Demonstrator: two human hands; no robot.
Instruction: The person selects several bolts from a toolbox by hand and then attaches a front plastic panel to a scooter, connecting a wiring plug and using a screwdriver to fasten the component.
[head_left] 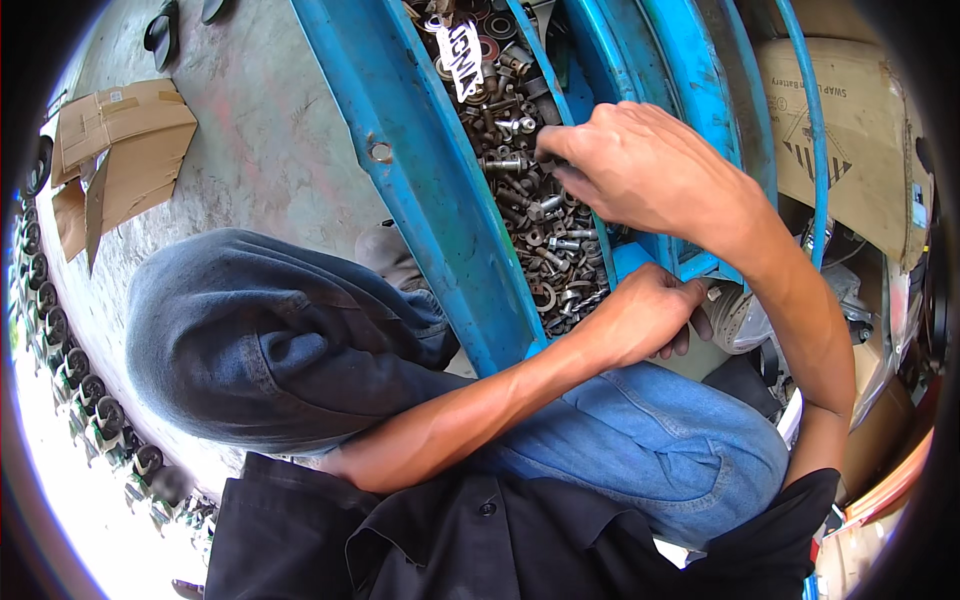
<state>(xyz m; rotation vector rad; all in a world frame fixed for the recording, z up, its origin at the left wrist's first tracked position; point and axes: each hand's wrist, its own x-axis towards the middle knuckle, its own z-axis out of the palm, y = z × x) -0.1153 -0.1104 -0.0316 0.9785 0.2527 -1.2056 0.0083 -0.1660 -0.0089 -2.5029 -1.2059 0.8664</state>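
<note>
A blue metal trough (425,220) holds a mixed heap of bolts, nuts and washers (560,255), with a white lettered piece (459,58) on top. My right hand (630,165) is over the heap, fingertips bent down at the bolts beside the trough's right wall; whether they grip one is hidden. My left hand (660,315) is curled at the trough's lower right end, above my right thigh, its fingers closed around something I cannot make out.
Flattened cardboard (125,135) and dark footwear (160,40) lie on the concrete floor (250,150). At the right are more blue metal channels (700,70), a large cardboard box (840,120) and wrapped round metal parts (735,320). A row of wheels (55,320) lines the far left.
</note>
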